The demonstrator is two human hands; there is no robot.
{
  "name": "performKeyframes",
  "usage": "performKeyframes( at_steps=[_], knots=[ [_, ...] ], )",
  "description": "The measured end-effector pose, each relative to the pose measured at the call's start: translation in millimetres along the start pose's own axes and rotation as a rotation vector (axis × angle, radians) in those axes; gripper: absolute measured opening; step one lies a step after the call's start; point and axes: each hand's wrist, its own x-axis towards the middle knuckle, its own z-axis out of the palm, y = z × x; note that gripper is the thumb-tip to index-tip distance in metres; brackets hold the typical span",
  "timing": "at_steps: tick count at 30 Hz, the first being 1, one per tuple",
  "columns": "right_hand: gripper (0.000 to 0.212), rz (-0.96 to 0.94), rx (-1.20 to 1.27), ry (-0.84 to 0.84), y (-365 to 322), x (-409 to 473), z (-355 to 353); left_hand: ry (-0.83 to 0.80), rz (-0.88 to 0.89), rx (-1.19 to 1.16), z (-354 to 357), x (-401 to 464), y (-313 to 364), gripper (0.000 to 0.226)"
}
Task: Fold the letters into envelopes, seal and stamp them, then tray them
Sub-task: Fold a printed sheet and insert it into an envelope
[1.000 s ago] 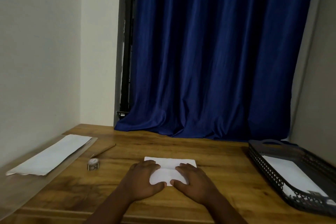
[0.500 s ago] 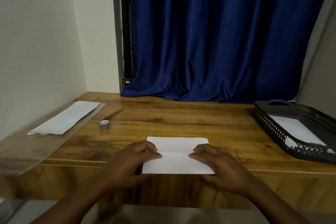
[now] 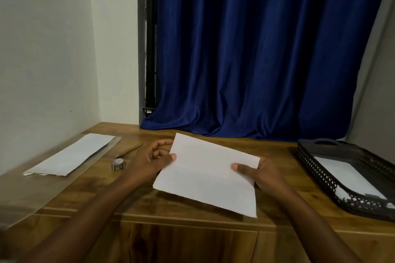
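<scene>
— Paper (image 3: 205,175): was it pressed flat on the worktop (image 3: 277,177) a moment ago?
— Yes; now lifted clear, pinched between left hand (image 3: 149,162) and right hand (image 3: 258,175); folding judged done; envelope stage next.

A home room: a brown wooden desk (image 3: 213,215) in the lower frame, plain white walls (image 3: 47,49) upper left, long blue curtain (image 3: 256,49) centre.

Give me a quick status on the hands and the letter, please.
Left hand and right hand both pinching the folded letter, lifted off the table. Nothing blocking.
</scene>
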Motion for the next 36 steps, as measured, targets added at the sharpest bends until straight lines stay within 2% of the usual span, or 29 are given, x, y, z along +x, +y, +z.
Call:
performKeyframes(
  at_steps=[4, 8, 12, 16, 20, 24, 30, 33, 36],
  knots=[
    [0.021, 0.109, 0.113, 0.095, 34, 20, 17, 0.058, -0.033, 0.105, 15, 30, -32, 0.058],
    [0.012, 0.078, -0.07, 0.147, 57, 39, 23, 0.036, -0.014, 0.196, 29, 43, -57, 0.076],
    [0.016, 0.051, -0.038, 0.087, 59, 50, 20, -0.011, -0.01, 0.201, 34, 50, -73, 0.094],
    [0.018, 0.005, -0.035, 0.045, 65, 52, 18, 0.01, 0.036, 0.251, 35, 51, -76, 0.084],
    [0.019, -0.094, -0.131, 0.043, 69, 49, 20, 0.088, 0.064, 0.324, 35, 46, -70, 0.045],
    [0.016, -0.228, -0.282, 0.17, 72, 45, 21, 0.139, 0.084, 0.394, 35, 45, -71, 0.016],
    [0.018, -0.492, -0.675, 0.243, 85, 48, 18, 0.184, 0.216, 0.414, 34, 41, -74, 0.028],
    [0.022, -0.554, -0.795, 0.25, 86, 47, 21, 0.116, 0.376, 0.619, 36, 38, -76, 0.041],
    [0.028, -0.61, -0.825, 0.212, 90, 49, 21, 0.104, 0.528, 0.869, 37, 35, -69, 0.043]
  ],
)
